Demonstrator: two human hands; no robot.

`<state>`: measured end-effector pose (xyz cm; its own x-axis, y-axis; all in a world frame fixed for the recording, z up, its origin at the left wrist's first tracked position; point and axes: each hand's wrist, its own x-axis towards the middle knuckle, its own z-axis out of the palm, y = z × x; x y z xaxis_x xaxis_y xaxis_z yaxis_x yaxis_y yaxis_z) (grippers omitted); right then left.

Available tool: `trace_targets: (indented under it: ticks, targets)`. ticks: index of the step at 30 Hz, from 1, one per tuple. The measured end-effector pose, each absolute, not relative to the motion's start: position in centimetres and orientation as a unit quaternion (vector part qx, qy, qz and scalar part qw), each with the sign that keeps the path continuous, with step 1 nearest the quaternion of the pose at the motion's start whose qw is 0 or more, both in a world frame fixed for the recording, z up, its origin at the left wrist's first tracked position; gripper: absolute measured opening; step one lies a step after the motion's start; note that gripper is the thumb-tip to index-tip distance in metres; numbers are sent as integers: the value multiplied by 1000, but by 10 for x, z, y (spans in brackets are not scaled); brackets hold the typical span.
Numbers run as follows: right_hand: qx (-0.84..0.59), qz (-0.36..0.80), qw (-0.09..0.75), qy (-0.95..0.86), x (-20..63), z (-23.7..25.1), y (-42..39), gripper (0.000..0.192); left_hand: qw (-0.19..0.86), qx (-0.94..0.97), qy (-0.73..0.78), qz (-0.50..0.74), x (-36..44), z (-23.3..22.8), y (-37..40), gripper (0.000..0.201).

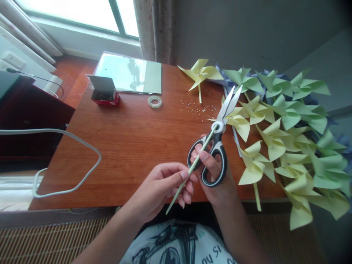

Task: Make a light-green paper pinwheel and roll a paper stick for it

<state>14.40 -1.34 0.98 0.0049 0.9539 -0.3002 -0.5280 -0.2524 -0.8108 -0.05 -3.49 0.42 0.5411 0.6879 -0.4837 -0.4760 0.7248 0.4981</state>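
Note:
A thin pale green paper stick (pixel 176 198) slants across the front of the table, pinched between the thumb and fingers of my left hand (pixel 165 181). My right hand (pixel 217 179) has its fingers in and around the handles of a pair of scissors (pixel 223 148) with black and white grips. Its thumb and fingertips also press on the stick's upper part, which lies over the scissors' pivot. The blades point up and away, slightly apart, with nothing visible between them.
Yellow, green and blue paper pinwheels (pixel 291 113) crowd the right side; one yellow pinwheel (pixel 200 73) lies farther back near small paper scraps (pixel 203 110). An opened red box (pixel 106 93), a tape roll (pixel 154 102) and clear-covered paper sheets (pixel 152 77) lie at the back. A white cable (pixel 79 137) loops at left.

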Motion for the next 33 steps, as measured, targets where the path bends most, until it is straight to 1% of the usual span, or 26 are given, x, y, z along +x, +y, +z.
trace_targets:
  ticks: [3,7,9,11,12,14,15,18,20,22,26,33]
  targets:
    - [-451,647,559,-254,143,8,-12,31,859,159,356,333,0,5,-35,22]
    - [-487,620,533,-307,153,8,-12,19,825,161,406,358,-3,9,-35,24]
    - [-492,619,508,-342,167,10,-14,24,805,169,422,380,-6,12,-34,24]
    - [-514,594,478,-393,186,15,-19,33,792,179,428,398,-11,16,-31,23]
    - [-525,584,454,-421,196,18,-22,38,787,184,428,405,-14,18,-30,23]
    - [-532,581,381,-485,217,24,-29,50,778,194,429,415,-19,20,-26,22]
    - [-540,577,346,-505,227,27,-33,53,775,197,431,418,-21,21,-24,22]
    - [-594,549,258,-528,245,35,-44,57,772,197,437,417,-25,21,-20,22]
    - [-611,534,196,-551,248,39,-49,56,775,195,437,412,-24,21,-20,22]
    - [-611,523,155,-574,245,42,-50,56,778,196,436,407,-23,20,-20,23]
    - [-594,530,123,-593,230,47,-45,53,777,207,436,404,-18,18,-22,24]
    - [-571,538,118,-608,218,50,-36,47,771,224,442,400,-17,15,-24,29]
